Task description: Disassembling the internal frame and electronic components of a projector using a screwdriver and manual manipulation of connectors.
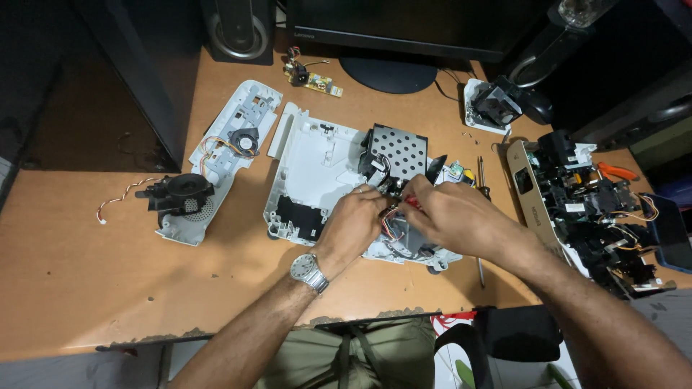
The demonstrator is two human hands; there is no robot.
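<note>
The white casing (317, 169) lay mid-tabletop (86, 252), where I had both hands on its wiring. My left hand (355, 220) pinched the wires (393, 225); my right hand (450, 212) gripped a red-handled tool (412, 202). A screwdriver (481, 180) and black assembly (598, 209) crowded the right.

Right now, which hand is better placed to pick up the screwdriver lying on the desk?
Probably the right hand. The screwdriver lies just beyond it, on the right side of the white casing. The left hand sits further away over the wires, and would have to cross over.
</note>
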